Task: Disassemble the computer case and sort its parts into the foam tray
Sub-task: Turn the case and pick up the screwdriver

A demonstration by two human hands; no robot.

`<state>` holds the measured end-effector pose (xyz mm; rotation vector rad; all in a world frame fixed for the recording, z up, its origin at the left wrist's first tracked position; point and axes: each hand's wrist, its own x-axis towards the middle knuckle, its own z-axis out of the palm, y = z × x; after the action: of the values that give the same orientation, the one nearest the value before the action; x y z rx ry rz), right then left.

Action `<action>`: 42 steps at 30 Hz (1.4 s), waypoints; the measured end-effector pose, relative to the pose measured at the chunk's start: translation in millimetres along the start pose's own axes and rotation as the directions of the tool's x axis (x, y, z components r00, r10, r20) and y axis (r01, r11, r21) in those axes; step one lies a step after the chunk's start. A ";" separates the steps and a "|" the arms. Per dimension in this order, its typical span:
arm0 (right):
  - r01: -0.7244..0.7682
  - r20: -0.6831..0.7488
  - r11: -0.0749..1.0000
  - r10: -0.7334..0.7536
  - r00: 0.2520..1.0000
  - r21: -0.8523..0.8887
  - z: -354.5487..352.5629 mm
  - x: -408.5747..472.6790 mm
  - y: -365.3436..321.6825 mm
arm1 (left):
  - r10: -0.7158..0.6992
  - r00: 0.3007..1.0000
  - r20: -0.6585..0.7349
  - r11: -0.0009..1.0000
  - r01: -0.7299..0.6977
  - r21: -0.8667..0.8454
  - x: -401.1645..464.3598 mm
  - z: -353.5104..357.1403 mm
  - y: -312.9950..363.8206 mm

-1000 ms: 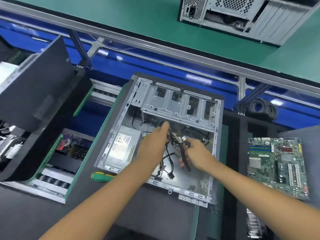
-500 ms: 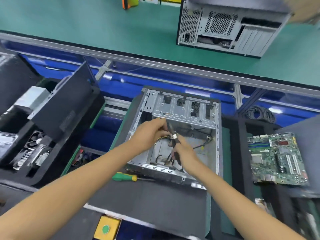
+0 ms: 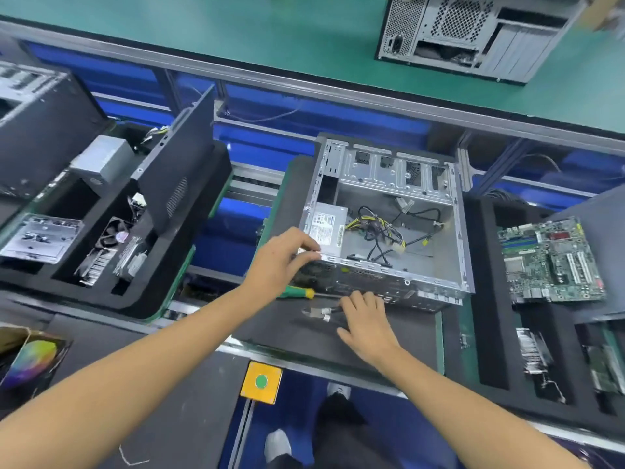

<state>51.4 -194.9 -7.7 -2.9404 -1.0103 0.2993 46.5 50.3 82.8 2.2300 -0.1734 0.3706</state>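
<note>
The open silver computer case lies on a black foam pad in front of me. Inside it are a power supply and loose black and yellow cables. My left hand pinches the case's near-left rim corner beside the power supply. On the pad in front of the case lie the pliers. My right hand lies over their handles with the fingertips on them and the thumb spread apart. A green and yellow screwdriver lies between my hands.
A motherboard sits in the foam tray on the right. The left foam tray holds a fan, metal parts and an upright black side panel. Another case stands on the green bench. A yellow button box is near me.
Both hands came out of the case. The right hand brought the pliers down onto the pad. The left hand let go of the cables and moved to the case's near-left corner.
</note>
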 end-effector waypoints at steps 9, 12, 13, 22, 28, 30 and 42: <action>-0.218 -0.029 0.976 0.218 0.975 0.009 23.4 16.8 -34.9 | -0.164 0.968 0.188 0.986 0.156 0.055 -69.1 22.1 -42.8; -0.278 -0.035 0.954 0.284 0.958 0.112 25.7 3.7 -38.7 | -0.273 0.940 0.207 0.961 0.274 0.023 -82.1 37.5 -44.4; -0.299 -0.024 0.911 0.319 0.947 0.283 25.1 -2.9 -41.3 | -0.302 0.932 0.199 0.951 0.309 -0.006 -85.3 44.4 -41.8; -0.282 0.170 0.158 0.498 0.850 0.947 -9.5 -39.3 -5.0 | -0.174 0.923 0.344 0.961 0.235 -0.144 -61.5 119.8 20.8; -0.232 0.027 0.137 0.807 0.590 0.963 -15.0 -79.0 91.9 | -0.021 0.908 0.419 0.984 0.093 -0.151 -29.2 142.0 44.0; -0.310 -0.020 0.179 0.891 0.454 0.934 -16.2 -92.6 127.8 | 0.074 0.894 0.443 0.995 -0.037 -0.091 -17.7 142.3 52.3; -0.487 0.138 0.167 0.837 0.529 0.857 -54.6 -19.6 235.7 | -0.005 0.985 0.171 0.934 -0.057 0.353 96.6 105.6 41.4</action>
<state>189.5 -390.7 30.6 -2.1032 0.5605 0.1190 149.3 -57.5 81.2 2.6237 -0.2424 0.2394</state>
